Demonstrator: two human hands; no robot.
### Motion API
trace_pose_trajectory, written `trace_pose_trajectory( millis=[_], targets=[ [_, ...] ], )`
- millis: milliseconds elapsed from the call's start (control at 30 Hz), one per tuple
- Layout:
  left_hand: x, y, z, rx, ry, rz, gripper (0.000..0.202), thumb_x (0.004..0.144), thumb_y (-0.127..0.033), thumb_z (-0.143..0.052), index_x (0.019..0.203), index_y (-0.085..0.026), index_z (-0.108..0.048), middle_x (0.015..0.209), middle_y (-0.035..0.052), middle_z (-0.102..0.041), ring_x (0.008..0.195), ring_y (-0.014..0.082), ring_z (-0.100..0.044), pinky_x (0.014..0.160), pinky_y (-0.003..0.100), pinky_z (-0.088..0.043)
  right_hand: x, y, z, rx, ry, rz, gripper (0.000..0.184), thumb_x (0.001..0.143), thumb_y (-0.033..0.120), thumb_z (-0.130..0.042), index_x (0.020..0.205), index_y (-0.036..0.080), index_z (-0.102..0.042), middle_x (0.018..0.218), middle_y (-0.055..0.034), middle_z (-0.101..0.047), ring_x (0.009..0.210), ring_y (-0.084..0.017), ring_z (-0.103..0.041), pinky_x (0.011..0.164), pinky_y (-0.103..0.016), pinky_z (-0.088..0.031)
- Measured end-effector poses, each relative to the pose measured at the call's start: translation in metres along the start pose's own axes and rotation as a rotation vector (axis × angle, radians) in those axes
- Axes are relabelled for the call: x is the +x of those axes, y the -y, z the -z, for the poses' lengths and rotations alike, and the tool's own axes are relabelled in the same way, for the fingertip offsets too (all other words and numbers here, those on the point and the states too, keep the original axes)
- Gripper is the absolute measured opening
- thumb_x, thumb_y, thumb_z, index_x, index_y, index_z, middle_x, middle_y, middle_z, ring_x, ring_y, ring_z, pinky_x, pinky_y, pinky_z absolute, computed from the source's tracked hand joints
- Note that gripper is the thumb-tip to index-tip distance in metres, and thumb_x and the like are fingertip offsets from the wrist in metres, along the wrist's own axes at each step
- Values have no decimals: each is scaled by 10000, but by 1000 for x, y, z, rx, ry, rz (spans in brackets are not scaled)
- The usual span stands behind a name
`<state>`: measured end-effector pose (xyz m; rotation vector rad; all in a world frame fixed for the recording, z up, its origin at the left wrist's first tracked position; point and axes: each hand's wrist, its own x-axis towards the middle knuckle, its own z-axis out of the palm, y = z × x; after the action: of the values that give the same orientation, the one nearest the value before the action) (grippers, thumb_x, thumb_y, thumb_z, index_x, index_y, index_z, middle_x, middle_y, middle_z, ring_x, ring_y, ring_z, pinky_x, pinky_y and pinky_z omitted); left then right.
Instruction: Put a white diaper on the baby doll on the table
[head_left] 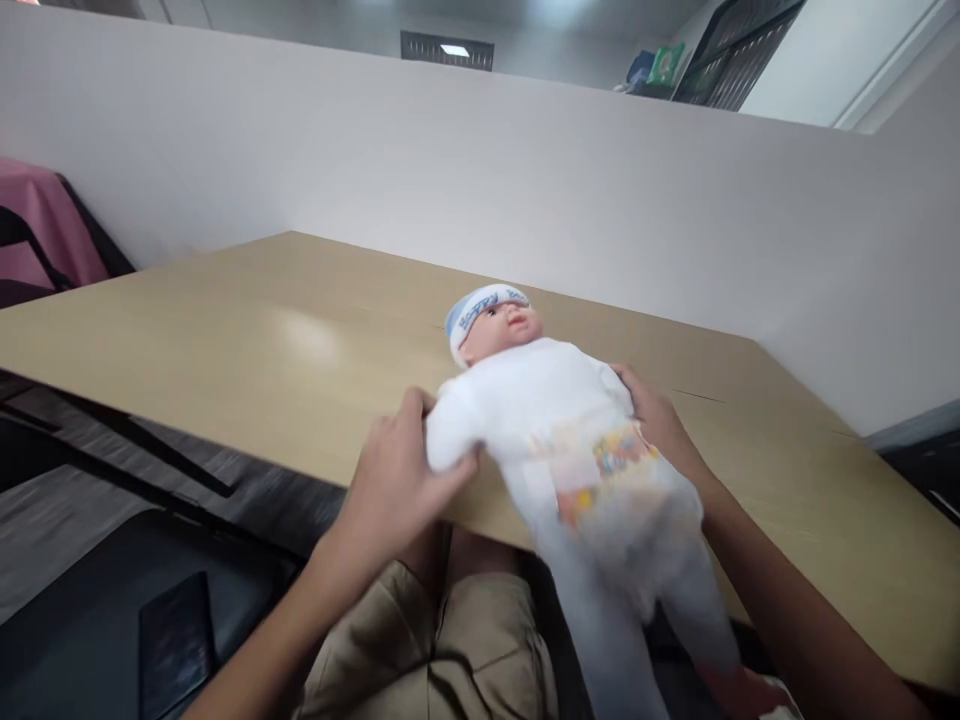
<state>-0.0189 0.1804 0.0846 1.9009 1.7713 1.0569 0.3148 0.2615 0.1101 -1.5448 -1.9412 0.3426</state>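
A baby doll (547,410) in a white suit, blue-and-white cap and printed diaper lies on its back at the near edge of a light wooden table (247,350). Its legs hang blurred over the edge toward my lap. My left hand (397,480) is closed around the doll's arm on the left side. My right hand (656,420) is pressed against the doll's other side at the waist, fingers wrapped behind the body.
A white partition wall (525,180) borders the table at the back and right. A pink cloth (45,230) hangs over something at far left. A dark chair or bag (150,620) sits on the floor to my lower left.
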Motion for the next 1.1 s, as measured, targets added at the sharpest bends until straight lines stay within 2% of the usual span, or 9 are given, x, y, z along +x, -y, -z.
trace_pose_trajectory(
  millis=[200,300,400,533,667,800,933,1000,1100],
  targets=[
    [-195,41,15,-150,316,15,355,760,-304,-744,1055,-292,-546,1033,54,-699,892,300,-678,758,397,-532,-134,50,4,81,127,94,432,928,395,-610,1326,259,-712,1264,-86,-793,1081,-312,-737,937,-408,-558],
    [-258,71,24,-77,474,12,385,686,-224,-705,1043,-291,-578,1067,74,-724,973,341,-703,823,426,-556,-194,66,-10,79,225,104,413,946,377,-618,1340,304,-721,1325,-69,-771,1202,-327,-704,1040,-456,-534],
    [-291,94,28,3,585,102,445,628,-213,-695,1047,-297,-572,1073,71,-747,1011,376,-716,854,446,-555,-232,69,-37,38,266,84,421,945,328,-615,1351,333,-726,1333,-55,-766,1202,-327,-689,1060,-486,-516],
    [-292,106,25,59,634,205,440,722,-259,-670,1147,-295,-560,1051,54,-761,987,352,-737,821,408,-522,-248,46,-93,23,317,22,482,958,270,-583,1428,289,-689,1348,-71,-760,1205,-300,-686,1061,-492,-526],
    [-279,114,18,126,680,198,386,891,-430,-682,1221,-265,-568,1106,88,-791,1026,358,-754,866,420,-504,-257,19,-127,19,405,2,330,1062,370,-545,1282,268,-768,1354,-97,-764,1291,-301,-681,1176,-574,-480],
    [-276,117,21,251,626,118,521,892,-601,-745,1245,-235,-630,1200,139,-779,1092,401,-718,981,500,-504,-275,22,-112,194,455,-99,373,1117,475,-506,1073,259,-806,1163,-69,-813,1128,-275,-754,1052,-479,-583],
    [-256,90,27,184,464,-75,641,908,-606,-777,1404,-233,-614,1492,187,-645,1357,445,-590,1124,573,-460,-287,38,-91,352,520,-176,349,1078,521,-607,1073,247,-823,1092,-57,-831,1041,-274,-779,947,-400,-604],
    [-235,69,21,-10,547,-197,591,970,-565,-746,1463,-283,-582,1536,138,-619,1422,389,-544,1173,524,-445,-287,40,-92,370,507,-206,349,1062,525,-633,1041,235,-827,1075,-60,-837,1031,-281,-780,939,-395,-589],
    [-204,45,-6,-293,746,-373,467,1024,-516,-714,1429,-306,-616,1396,94,-695,1312,314,-605,1161,449,-455,-284,34,-100,389,497,-217,378,1059,529,-630,973,211,-818,984,-55,-833,961,-274,-772,888,-371,-565]
  ],
)
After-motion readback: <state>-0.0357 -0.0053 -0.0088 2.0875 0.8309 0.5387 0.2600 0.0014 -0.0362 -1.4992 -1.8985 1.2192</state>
